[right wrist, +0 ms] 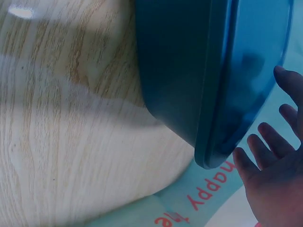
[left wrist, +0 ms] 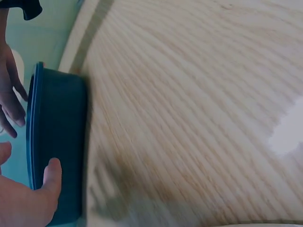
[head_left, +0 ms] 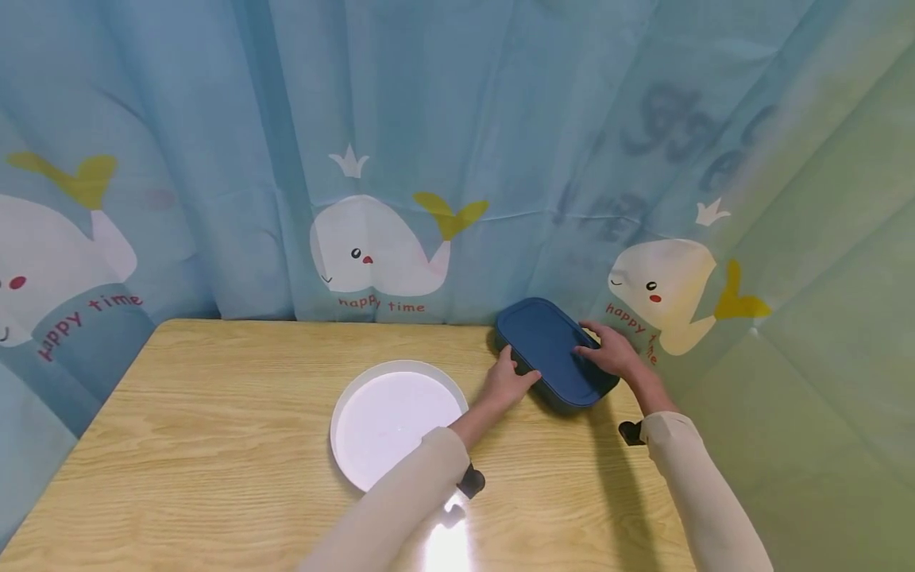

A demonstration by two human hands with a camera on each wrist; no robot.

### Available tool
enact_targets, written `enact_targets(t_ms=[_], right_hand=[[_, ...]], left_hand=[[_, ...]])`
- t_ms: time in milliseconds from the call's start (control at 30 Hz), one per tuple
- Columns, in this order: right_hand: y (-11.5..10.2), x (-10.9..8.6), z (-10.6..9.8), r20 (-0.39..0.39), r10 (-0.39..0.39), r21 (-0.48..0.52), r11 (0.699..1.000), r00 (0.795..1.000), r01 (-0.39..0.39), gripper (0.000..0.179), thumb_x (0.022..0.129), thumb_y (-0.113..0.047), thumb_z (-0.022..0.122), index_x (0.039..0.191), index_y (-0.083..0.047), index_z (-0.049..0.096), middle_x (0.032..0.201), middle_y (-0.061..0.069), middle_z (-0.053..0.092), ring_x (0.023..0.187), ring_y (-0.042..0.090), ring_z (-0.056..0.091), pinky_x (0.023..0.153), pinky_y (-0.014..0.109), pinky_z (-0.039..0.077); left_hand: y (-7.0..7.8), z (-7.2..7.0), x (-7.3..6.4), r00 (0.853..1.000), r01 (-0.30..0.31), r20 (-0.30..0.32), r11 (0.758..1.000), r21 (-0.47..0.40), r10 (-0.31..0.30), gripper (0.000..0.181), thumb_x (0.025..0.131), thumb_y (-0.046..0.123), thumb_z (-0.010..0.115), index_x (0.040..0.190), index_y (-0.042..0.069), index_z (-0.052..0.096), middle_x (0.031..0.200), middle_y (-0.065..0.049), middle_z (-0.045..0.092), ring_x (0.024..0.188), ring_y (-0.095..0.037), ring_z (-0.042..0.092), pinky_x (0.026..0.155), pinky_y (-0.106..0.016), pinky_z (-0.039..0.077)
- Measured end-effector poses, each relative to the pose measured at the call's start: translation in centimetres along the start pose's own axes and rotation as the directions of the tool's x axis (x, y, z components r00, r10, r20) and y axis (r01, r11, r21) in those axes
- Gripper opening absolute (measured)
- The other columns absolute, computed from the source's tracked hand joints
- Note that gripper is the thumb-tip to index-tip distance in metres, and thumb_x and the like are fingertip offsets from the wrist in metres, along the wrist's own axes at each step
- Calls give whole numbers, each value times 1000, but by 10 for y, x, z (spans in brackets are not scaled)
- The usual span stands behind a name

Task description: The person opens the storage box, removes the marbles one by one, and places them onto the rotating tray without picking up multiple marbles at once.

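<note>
A dark blue lidded box (head_left: 546,349) sits at the back right of the wooden table, set at an angle. My left hand (head_left: 507,383) is at its near left side, thumb and forefinger spread. In the left wrist view, the left thumb (left wrist: 53,174) lies straight along the box's side wall (left wrist: 64,127). Over the right part of the lid (right wrist: 255,61) reaches my right hand (head_left: 610,349), its fingers spread and thumb pointing inward. The right wrist view has the right fingertips (right wrist: 240,155) close to the lid's edge.
Left of the box, a round white plate (head_left: 389,425) with a raised rim lies on the wooden table (head_left: 214,445), partly covered by the left sleeve (head_left: 407,500). A blue curtain (head_left: 236,159) printed with whales hangs along the table's back edge and right side.
</note>
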State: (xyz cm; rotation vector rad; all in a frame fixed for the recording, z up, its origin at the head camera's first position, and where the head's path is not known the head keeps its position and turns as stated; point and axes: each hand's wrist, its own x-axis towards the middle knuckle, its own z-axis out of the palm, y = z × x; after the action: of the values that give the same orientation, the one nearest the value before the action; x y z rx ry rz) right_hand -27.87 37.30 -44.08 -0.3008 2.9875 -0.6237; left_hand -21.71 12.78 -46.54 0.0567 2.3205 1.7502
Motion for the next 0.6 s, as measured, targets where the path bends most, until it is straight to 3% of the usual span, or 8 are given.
enact_targets(t_ms=[233, 467, 600], right_hand=[[5, 6, 4, 18, -6, -27, 1000, 1000, 6, 65, 97, -25, 66, 148, 5, 40, 140, 35, 47, 123, 52, 49, 96, 63, 44], [6, 10, 6, 61, -2, 58, 998, 998, -2, 69, 96, -22, 67, 149, 8, 35, 146, 36, 39, 131, 53, 40, 103, 65, 38], [5, 12, 6, 74, 3, 79, 997, 997, -9, 73, 94, -22, 70, 149, 9, 34, 146, 38, 37, 131, 55, 38, 103, 65, 37]], left_hand=[[3, 4, 8, 999, 30, -35, 1000, 7, -30, 86, 94, 27, 70, 157, 0, 19, 142, -23, 52, 131, -34, 50, 106, -43, 43], [7, 8, 9, 998, 47, -52, 999, 27, -46, 87, 93, 26, 71, 157, 1, 18, 139, -21, 55, 130, -31, 51, 107, -40, 43], [7, 10, 10, 998, 38, -56, 998, 47, -35, 88, 93, 25, 72, 157, -1, 18, 149, -25, 43, 137, -35, 42, 111, -43, 38]])
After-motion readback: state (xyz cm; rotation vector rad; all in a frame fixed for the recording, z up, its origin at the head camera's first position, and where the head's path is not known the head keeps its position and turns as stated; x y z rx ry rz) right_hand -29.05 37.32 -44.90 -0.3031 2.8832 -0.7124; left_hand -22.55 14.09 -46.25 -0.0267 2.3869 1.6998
